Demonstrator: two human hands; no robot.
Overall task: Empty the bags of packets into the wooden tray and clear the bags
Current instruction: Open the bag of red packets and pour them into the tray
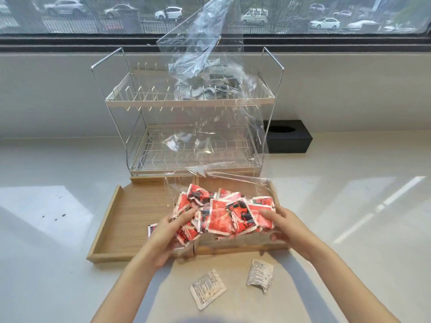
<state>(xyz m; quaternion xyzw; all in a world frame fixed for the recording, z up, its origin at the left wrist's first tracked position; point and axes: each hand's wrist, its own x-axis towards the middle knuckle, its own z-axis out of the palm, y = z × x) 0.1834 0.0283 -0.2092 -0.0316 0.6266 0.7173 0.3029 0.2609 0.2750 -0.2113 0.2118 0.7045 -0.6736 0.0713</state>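
Observation:
A clear plastic bag (pixel 235 183) full of red packets (pixel 221 213) lies over the wooden tray (pixel 121 217), across its middle divider. My left hand (pixel 172 231) grips the bag's near left side and my right hand (pixel 282 224) grips its right end. One red packet (pixel 152 229) lies loose in the tray's left compartment, partly behind my left hand. Two white packets (pixel 207 289) (pixel 260 275) lie on the counter in front of the tray. A second clear bag (pixel 200 57) with grey packets sits on the upper shelf of the wire rack (pixel 116 99).
The two-tier wire rack stands right behind the tray. A black tissue box (pixel 289 136) sits to the rack's right against the wall. The white counter (pixel 58 206) stretches to both sides, under a window.

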